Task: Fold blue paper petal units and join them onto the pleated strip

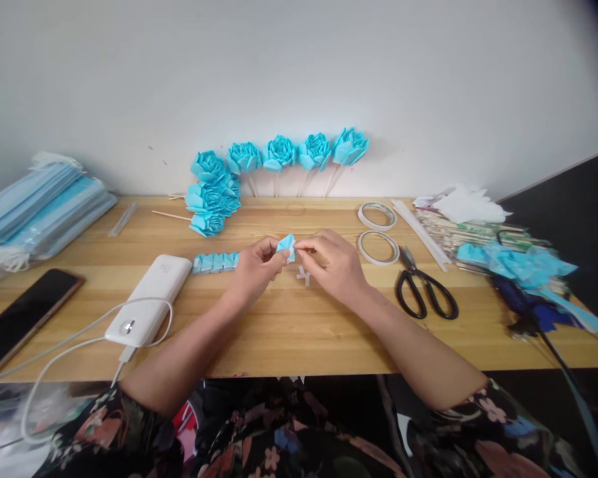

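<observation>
Between the thumb and fingers of my left hand [256,269] is a small folded light-blue piece [286,247], paper- or fabric-like, with a pale underside. My right hand [335,264] is closed in a pinch at the right edge of that piece; whether a small bit of tape is also in those fingertips I cannot tell. Just below the hands, small translucent strips [303,275] lie crossed on the table. A row of similar folded blue pieces [214,263] lies to the left, partly covered by my left hand.
Blue flowers [280,154] on sticks lean along the wall. At right lie two tape rolls [379,247], black-handled scissors [411,292], white strips [421,236] and blue scraps [518,262]. At left are face masks [50,206], a white power bank [149,302] with cable and a phone [24,318].
</observation>
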`<state>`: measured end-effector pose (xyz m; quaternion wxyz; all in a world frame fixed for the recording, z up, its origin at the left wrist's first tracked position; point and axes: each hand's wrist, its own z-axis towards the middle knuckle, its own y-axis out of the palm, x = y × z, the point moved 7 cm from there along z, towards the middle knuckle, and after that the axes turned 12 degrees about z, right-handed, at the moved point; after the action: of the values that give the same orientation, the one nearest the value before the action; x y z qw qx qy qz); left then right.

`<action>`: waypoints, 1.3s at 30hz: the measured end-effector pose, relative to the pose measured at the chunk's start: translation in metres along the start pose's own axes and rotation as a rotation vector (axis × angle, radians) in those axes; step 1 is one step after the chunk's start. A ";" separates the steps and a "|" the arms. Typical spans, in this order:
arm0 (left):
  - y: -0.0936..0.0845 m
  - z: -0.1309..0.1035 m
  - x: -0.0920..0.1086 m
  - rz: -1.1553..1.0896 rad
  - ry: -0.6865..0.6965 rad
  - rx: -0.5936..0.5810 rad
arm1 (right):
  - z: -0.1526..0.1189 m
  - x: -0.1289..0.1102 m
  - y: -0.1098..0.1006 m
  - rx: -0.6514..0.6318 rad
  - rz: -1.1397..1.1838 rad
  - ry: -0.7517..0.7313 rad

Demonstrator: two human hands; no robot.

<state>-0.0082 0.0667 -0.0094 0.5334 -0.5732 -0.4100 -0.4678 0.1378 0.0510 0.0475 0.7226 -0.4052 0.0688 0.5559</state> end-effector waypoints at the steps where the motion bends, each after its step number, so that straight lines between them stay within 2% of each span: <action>1: 0.001 0.000 0.001 -0.007 0.009 -0.007 | 0.000 0.001 0.001 -0.005 -0.011 0.002; 11: 0.006 -0.002 0.012 0.018 0.113 -0.055 | -0.001 0.002 0.004 -0.031 0.008 0.001; 21: 0.006 -0.002 0.007 -0.003 0.057 -0.060 | 0.000 0.009 0.003 -0.069 0.172 0.183; 24: 0.005 -0.002 0.006 -0.031 0.059 -0.060 | -0.001 0.016 -0.001 -0.035 0.291 0.299; 27: 0.006 -0.002 0.005 -0.054 0.067 -0.067 | -0.006 0.031 0.003 0.020 0.505 0.497; 30: 0.007 -0.002 0.005 -0.056 0.075 -0.084 | -0.012 0.038 0.020 -0.053 0.756 0.630; 33: 0.007 -0.002 0.005 -0.008 0.073 -0.091 | -0.014 0.040 0.026 -0.065 0.816 0.640; 36: 0.003 -0.001 0.008 0.062 0.084 -0.058 | -0.013 0.041 0.023 -0.036 0.770 0.610; 39: 0.000 -0.002 0.016 0.130 0.127 -0.035 | -0.012 0.036 0.021 -0.064 0.687 0.566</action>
<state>-0.0053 0.0644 0.0062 0.5777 -0.5768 -0.3290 -0.4747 0.1371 0.0710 0.0095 0.4357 -0.5171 0.3773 0.6328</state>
